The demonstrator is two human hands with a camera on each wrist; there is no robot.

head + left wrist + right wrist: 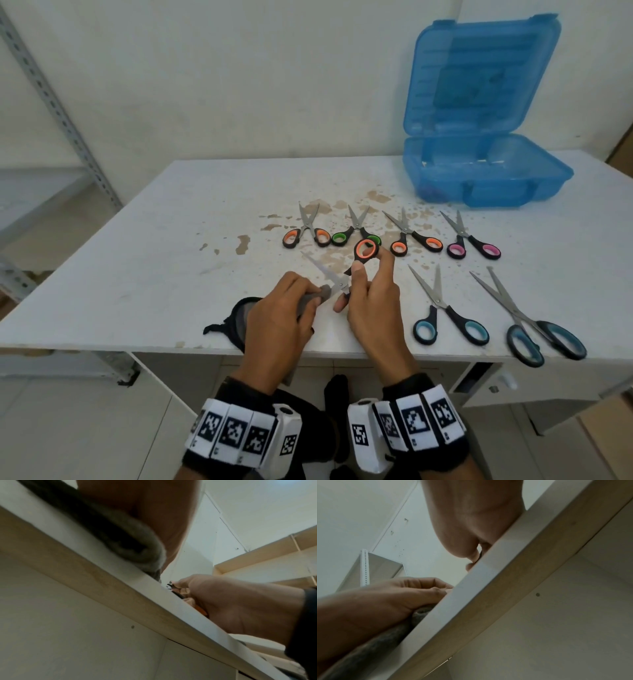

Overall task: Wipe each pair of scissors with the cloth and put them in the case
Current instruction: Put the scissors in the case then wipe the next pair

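My right hand (368, 294) holds orange-handled scissors (365, 249) by the handle, blades spread, just above the table's near edge. My left hand (291, 301) grips a grey cloth (323, 292) pinched around one blade near the pivot. The other blade (317, 265) points up and left. The cloth's loose end (233, 320) trails on the table behind my left hand. In the left wrist view the cloth (137, 550) bulges under my palm. The blue case (479, 171) stands open at the back right.
Several scissors lie on the white table (171, 240): a back row of orange (306, 233), green (356, 229), orange (416, 236) and pink (472, 243) pairs, then a blue pair (448, 315) and a large dark pair (534, 329) near the front right. A metal shelf (51, 113) stands at left.
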